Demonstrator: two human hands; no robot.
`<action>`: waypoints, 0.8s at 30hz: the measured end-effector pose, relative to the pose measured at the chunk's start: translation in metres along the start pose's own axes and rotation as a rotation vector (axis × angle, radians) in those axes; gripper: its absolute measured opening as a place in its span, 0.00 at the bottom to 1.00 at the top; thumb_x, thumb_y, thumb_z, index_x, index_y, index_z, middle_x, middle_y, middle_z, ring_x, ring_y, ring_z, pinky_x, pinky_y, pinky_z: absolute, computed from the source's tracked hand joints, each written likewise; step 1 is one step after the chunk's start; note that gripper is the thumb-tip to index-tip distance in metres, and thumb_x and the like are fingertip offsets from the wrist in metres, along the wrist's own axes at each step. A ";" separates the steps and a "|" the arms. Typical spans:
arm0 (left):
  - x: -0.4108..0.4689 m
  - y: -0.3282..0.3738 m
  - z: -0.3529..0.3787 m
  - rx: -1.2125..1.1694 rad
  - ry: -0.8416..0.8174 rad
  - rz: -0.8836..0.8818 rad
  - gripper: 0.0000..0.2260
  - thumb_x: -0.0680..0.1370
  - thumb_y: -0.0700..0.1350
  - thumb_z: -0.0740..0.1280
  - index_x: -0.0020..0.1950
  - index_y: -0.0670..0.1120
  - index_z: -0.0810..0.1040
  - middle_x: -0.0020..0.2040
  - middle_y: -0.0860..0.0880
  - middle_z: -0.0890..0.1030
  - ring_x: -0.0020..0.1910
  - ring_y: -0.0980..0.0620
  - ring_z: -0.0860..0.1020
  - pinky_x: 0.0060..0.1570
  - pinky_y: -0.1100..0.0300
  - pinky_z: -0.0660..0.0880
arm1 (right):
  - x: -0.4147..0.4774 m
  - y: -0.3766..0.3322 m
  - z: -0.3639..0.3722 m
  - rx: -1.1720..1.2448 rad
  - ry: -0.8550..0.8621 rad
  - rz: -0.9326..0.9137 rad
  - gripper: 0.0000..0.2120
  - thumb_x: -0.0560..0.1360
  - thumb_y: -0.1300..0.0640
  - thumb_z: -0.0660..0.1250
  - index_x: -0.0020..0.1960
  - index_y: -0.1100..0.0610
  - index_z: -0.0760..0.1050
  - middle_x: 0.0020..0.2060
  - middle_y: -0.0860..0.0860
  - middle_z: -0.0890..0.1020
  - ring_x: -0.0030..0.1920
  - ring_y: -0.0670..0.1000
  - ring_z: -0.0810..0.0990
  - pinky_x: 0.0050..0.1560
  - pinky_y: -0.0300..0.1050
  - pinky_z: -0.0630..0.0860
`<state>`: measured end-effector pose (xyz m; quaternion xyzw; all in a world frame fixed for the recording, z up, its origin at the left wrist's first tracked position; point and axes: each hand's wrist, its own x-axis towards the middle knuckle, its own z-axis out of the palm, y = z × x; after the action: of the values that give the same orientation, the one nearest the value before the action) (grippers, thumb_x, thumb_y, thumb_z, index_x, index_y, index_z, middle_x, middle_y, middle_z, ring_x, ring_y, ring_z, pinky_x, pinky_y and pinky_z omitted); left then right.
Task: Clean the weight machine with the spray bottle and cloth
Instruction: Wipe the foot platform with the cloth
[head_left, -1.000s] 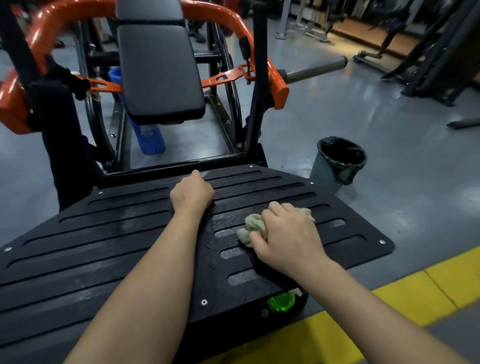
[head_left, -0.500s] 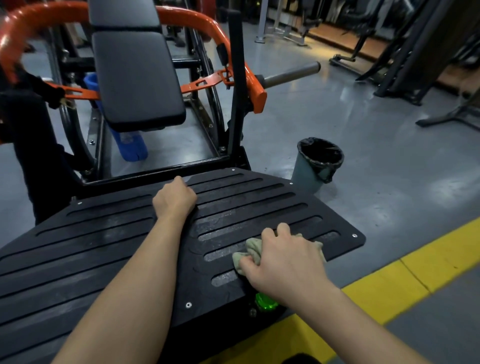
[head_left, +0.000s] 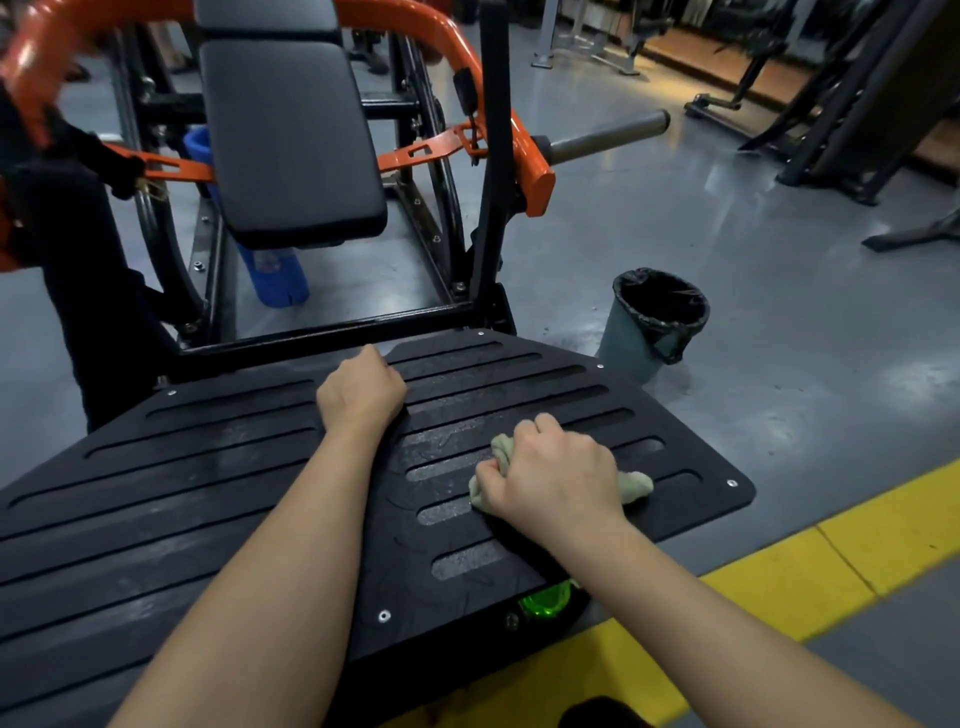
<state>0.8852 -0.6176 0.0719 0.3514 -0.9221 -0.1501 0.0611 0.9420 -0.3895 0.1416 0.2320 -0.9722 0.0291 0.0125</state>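
Note:
The weight machine has a black ribbed footplate (head_left: 218, 499), an orange frame (head_left: 530, 171) and a black back pad (head_left: 291, 140). My right hand (head_left: 550, 478) grips a crumpled pale green cloth (head_left: 631, 486) and presses it on the right part of the plate. My left hand (head_left: 361, 395) sits at the plate's far edge with its fingers curled over that edge. A bright green translucent object (head_left: 545, 605) shows under the plate's near edge, below my right wrist. I cannot make out a spray bottle for certain.
A grey bin with a black liner (head_left: 652, 322) stands on the floor just right of the plate. A blue object (head_left: 278, 283) stands on the floor behind the pad. A steel weight peg (head_left: 608, 137) juts right. A yellow floor stripe (head_left: 779, 582) runs near me.
My right hand slid the cloth toward me along the plate, then back away to the middle grooves. My left hand stayed at the far edge. The view shifted slightly.

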 end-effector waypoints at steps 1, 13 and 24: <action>0.000 0.000 0.000 -0.003 0.000 0.000 0.11 0.81 0.47 0.59 0.59 0.46 0.77 0.56 0.41 0.82 0.55 0.38 0.80 0.46 0.52 0.70 | 0.010 0.000 0.003 0.007 -0.002 -0.003 0.21 0.78 0.39 0.58 0.56 0.55 0.75 0.53 0.51 0.77 0.52 0.60 0.81 0.43 0.50 0.67; 0.002 0.000 0.001 -0.016 0.013 -0.002 0.11 0.81 0.48 0.58 0.58 0.47 0.77 0.54 0.41 0.83 0.54 0.38 0.80 0.45 0.53 0.68 | 0.102 -0.007 0.031 0.051 0.008 -0.001 0.23 0.79 0.40 0.59 0.59 0.57 0.78 0.56 0.54 0.80 0.56 0.63 0.80 0.49 0.51 0.72; 0.003 0.001 0.000 -0.039 0.019 -0.005 0.09 0.81 0.48 0.58 0.55 0.47 0.76 0.52 0.43 0.83 0.52 0.39 0.80 0.44 0.53 0.69 | 0.166 -0.030 0.052 0.043 0.049 0.008 0.21 0.81 0.45 0.58 0.57 0.58 0.81 0.56 0.57 0.82 0.56 0.63 0.81 0.45 0.50 0.70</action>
<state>0.8826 -0.6185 0.0720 0.3537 -0.9176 -0.1647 0.0765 0.8067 -0.4943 0.0971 0.2278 -0.9716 0.0557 0.0314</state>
